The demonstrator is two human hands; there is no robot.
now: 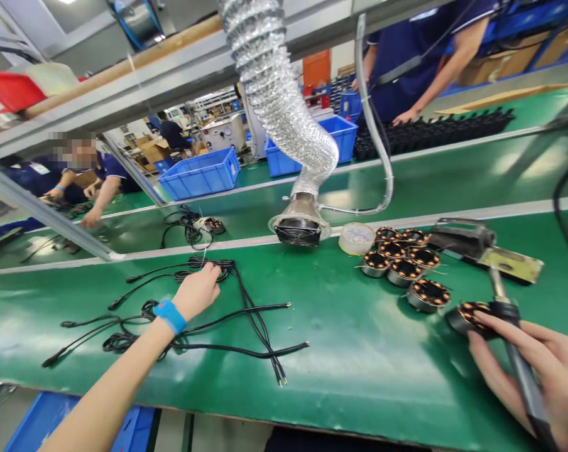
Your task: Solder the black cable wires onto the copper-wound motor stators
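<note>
So the left hand (198, 292) was on the black cables (225, 267) bunched on the green bench (331, 376), though I couldn't tell if its fingers were pinched shut. The right hand (533, 364) had a soldering iron (517, 351) in its grip, fingertips touching a copper-wound ring (470, 316) at the bench's right, near a cluster of similar rings (404, 270).
</note>
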